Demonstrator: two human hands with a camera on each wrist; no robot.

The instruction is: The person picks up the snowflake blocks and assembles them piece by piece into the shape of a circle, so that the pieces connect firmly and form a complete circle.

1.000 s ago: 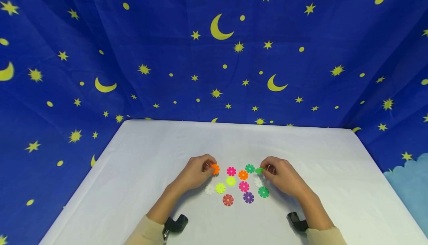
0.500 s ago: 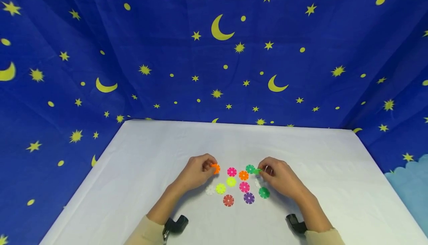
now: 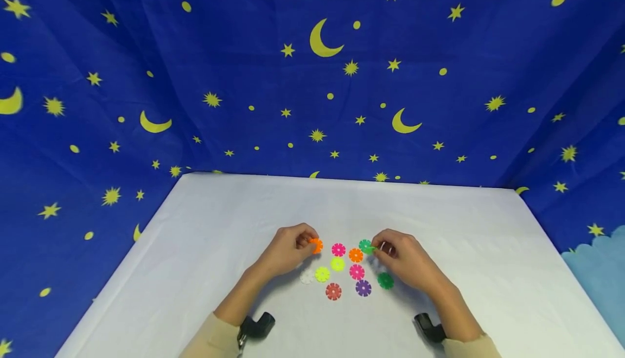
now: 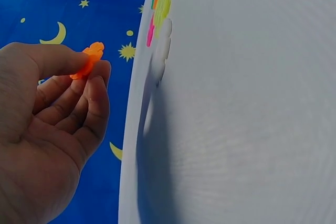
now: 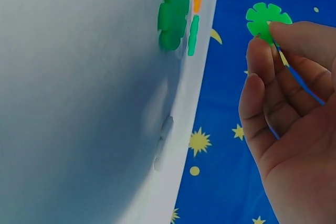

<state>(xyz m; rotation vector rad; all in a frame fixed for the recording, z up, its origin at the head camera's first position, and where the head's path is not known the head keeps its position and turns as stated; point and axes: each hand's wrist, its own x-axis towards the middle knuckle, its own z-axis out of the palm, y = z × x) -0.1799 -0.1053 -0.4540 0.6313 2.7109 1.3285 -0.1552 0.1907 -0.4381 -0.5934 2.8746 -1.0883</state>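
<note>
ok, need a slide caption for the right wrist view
Right hand pinches a bright green notched disc, with more discs on the white tabletop and blue star-print fabric behind.

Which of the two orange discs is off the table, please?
The left orange disc, pinched by the left hand; the right orange disc lies on the table.

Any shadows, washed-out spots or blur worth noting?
Head: faint shadows beneath the left hand and right hand; a white notched disc nearly washes out against the white tabletop. Left wrist: a long dark shadow down the tabletop. Right wrist: a broad, soft shadow over it, but the held green notched disc looks crisp.
</note>
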